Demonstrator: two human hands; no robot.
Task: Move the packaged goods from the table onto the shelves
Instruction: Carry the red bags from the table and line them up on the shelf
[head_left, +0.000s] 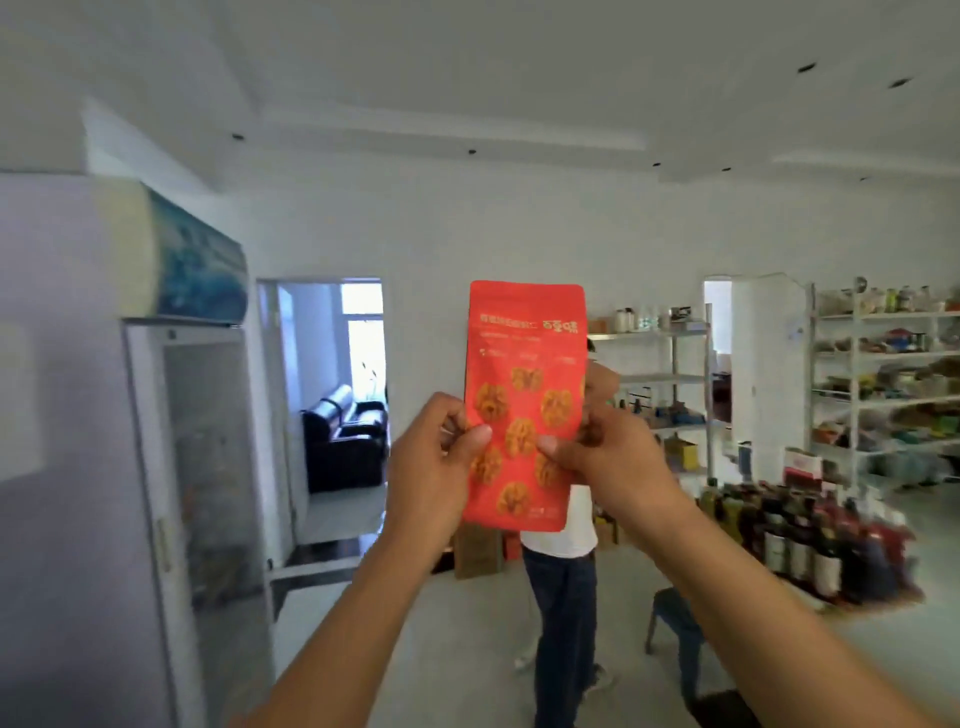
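Red and upright, a snack packet printed with walnut pictures is held in mid-air at the middle of the view, well apart from the shelves. The left hand pinches its left edge, thumb on the front and fingers curled at the edge. The right hand pinches the right edge the same way, thumb pressed on the printed face. Behind the packet stands a person in a white top and dark jeans, partly hidden by it. A glass-door fridge stands at the left, beside a doorway showing a black sofa. The shelves, loaded with goods, line the right wall. A cluster of dark bottles sits on the floor in front of them, and a blue stool is near the bottles.
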